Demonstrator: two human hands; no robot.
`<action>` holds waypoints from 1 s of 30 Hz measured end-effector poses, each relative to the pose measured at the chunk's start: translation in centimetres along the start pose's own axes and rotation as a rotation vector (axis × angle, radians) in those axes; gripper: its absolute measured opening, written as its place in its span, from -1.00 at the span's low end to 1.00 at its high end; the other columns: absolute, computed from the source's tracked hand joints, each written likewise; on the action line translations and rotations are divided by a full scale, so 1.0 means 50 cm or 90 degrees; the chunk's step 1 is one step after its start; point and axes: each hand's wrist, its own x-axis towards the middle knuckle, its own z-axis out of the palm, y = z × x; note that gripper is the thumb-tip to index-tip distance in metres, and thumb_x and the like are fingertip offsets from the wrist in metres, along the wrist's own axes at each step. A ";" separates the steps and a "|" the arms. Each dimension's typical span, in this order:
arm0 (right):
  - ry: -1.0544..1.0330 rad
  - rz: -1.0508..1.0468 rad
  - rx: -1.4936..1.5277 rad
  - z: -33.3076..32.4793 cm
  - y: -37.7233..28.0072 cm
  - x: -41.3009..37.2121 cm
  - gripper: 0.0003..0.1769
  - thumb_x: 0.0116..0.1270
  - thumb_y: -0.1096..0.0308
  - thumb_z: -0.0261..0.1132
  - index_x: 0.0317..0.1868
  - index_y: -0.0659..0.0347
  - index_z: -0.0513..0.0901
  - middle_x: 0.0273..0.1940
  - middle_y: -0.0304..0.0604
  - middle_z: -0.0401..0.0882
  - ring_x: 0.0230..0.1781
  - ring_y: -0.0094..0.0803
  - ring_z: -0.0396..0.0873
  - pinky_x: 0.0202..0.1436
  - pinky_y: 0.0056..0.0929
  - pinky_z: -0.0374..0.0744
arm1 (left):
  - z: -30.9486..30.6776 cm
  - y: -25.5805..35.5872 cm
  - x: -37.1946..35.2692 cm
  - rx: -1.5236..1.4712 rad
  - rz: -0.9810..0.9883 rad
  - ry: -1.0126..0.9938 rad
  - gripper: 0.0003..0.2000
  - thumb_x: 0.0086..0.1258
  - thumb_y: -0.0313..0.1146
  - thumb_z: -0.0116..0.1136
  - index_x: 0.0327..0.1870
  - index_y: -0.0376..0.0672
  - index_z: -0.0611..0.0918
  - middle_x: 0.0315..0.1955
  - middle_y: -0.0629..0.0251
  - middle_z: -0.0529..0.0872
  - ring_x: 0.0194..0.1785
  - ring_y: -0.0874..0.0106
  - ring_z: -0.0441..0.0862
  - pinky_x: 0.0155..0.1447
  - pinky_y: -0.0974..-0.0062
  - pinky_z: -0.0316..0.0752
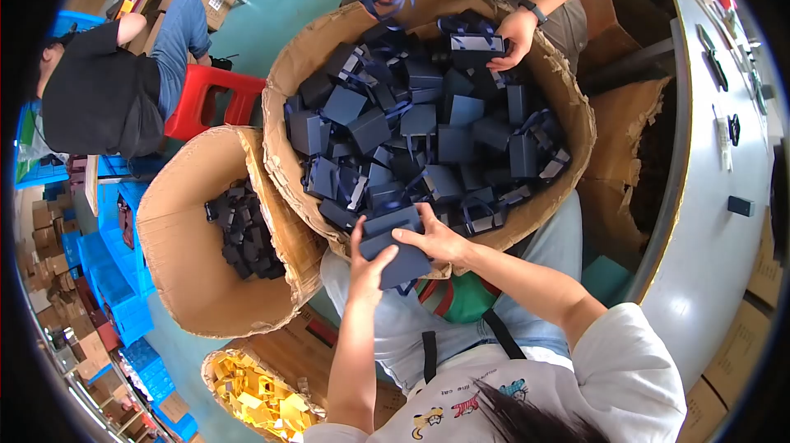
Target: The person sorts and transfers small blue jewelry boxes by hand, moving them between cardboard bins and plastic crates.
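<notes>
Both my hands grasp one navy gift bag [401, 260]. My left hand [364, 255] grips its left edge with the fingers curled over the top. My right hand [438, 241] clasps its right side, thumb on top. The bag sits between my hands at the near rim of a large cardboard drum [280, 163]. Just beyond my hands, the drum is filled with a pile of similar bags [428, 130]. Far beyond my right hand, a co-worker's hand [515, 35] holds another bag [477, 50]. Left of my left hand stands a second drum [177, 262], partly filled.
</notes>
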 end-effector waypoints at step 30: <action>0.321 -0.074 -1.332 -0.312 -0.074 0.194 -0.65 0.04 0.30 0.27 -0.09 0.05 0.61 0.16 -0.12 0.30 0.25 -0.09 0.16 0.18 -0.06 0.22 | -0.175 0.316 -0.175 0.446 0.648 -0.116 -0.03 -0.24 -0.40 0.52 0.34 0.03 0.25 0.12 -0.09 0.38 0.14 0.10 0.43 0.18 0.20 0.34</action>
